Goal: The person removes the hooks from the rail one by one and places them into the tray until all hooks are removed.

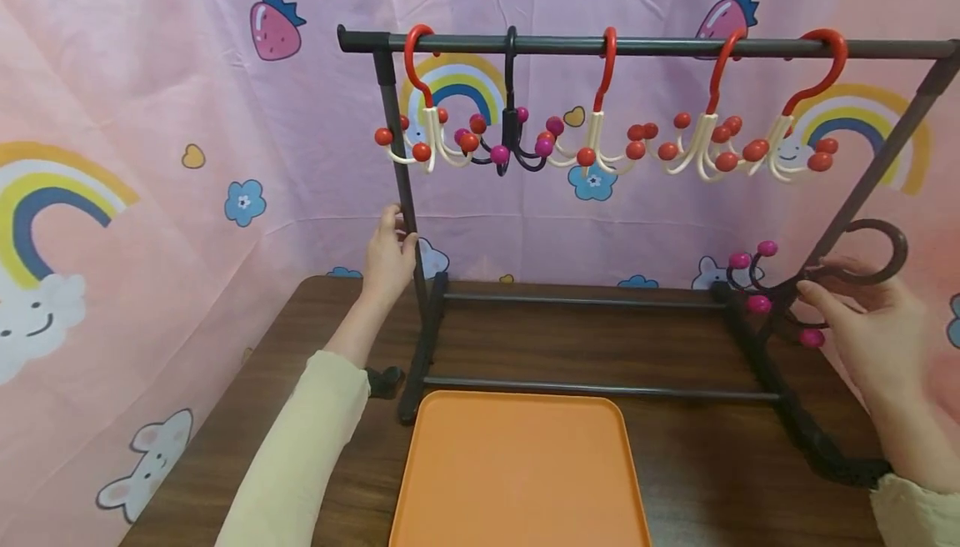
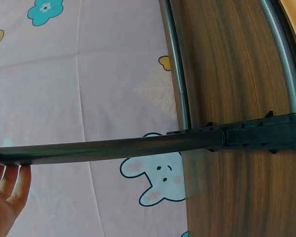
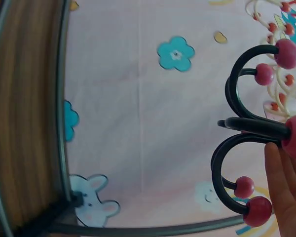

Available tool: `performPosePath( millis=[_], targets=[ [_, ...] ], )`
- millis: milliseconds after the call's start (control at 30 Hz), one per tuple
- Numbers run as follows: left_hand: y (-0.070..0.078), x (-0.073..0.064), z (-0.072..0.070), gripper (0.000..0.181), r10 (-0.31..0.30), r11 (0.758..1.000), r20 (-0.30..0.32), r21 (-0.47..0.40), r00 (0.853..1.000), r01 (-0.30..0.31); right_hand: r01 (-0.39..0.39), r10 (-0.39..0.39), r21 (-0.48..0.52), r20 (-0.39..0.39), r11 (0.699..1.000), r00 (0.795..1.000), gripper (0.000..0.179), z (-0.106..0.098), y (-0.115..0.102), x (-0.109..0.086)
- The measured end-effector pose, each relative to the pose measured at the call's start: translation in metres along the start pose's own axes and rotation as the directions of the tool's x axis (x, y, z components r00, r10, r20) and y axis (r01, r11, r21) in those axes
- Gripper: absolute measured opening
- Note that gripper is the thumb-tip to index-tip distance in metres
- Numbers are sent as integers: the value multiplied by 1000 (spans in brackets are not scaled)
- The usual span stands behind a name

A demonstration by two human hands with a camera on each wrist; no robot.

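Observation:
My left hand (image 1: pixel 390 251) grips the left upright post (image 1: pixel 398 130) of a dark metal rack, its fingers wrapped round the tube; the left wrist view shows the fingers (image 2: pixel 20 190) at the post. At the right side, my right hand (image 1: pixel 877 322) holds a black multi-prong hook hanger (image 3: pixel 256 127) with pink ball tips, tilted on its side beside the right post (image 1: pixel 888 151). From the top bar (image 1: pixel 675 47) hang several hook hangers: a black one (image 1: pixel 511 113) with pink balls, and cream ones with red hooks, such as the leftmost (image 1: pixel 431 113).
An orange tray (image 1: pixel 521 472) lies on the dark wooden table (image 1: pixel 322 363) in front of the rack's lower front bar (image 1: pixel 600 388). Behind stands a pink patterned cloth (image 1: pixel 300 147). The rack's right foot (image 1: pixel 817 447) extends toward the right sleeve.

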State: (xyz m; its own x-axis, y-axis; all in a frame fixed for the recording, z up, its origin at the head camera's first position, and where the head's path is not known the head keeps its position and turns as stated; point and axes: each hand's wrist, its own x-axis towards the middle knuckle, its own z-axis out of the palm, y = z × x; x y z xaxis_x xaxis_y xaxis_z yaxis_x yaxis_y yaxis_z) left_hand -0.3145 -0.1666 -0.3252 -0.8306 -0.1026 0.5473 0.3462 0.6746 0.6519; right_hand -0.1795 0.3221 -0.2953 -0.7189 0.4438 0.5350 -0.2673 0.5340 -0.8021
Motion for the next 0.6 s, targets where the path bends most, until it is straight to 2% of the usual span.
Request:
performPosePath(
  millis=[233,467,600],
  targets=[
    [1,0,3,35,19,1000,-10,7,1000,-19,12,-11,-11,117,1000,993,30,16,9,-27],
    [0,-1,4,36,8,1000,-23,-4,1000,-8,121,-102,-81,209,989,973,29,35,10,-55],
    [0,0,3,37,13,1000,-33,5,999,-12,144,-117,-91,252,985,961,27,46,13,-67]
  ],
)
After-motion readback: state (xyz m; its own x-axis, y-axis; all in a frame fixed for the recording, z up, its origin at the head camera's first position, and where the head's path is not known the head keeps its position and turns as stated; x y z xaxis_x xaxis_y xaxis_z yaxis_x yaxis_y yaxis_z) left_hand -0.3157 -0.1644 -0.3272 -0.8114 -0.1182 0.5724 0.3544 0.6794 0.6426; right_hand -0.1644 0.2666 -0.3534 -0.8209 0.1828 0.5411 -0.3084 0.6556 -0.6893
